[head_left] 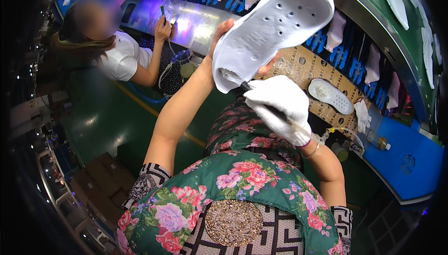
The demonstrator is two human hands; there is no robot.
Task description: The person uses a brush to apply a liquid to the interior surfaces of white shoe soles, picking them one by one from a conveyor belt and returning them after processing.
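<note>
My bare left hand (pixel 222 34) grips a large white shoe sole (pixel 261 31) from beneath, fingers showing at both edges. The sole is held up and tilted, its inside facing me, with small holes at the wide end and a rough hollow at the narrow end. My right hand (pixel 277 108), in a white knitted glove, is closed on a slim black-tipped pen-like tool (pixel 245 86). Its tip lies at the edge of the sole's narrow end, whether touching I cannot tell. A thin tube runs back from the tool past my right wrist.
Another white sole (pixel 330 96) lies on printed brown cardboard (pixel 305 64) beside a white glove (pixel 362 115). Beyond runs a conveyor with blue racks holding pale shoes (pixel 336 31). A blue panel (pixel 401 157) stands at right. At left a co-worker (pixel 123 57) holds a green-tipped tool.
</note>
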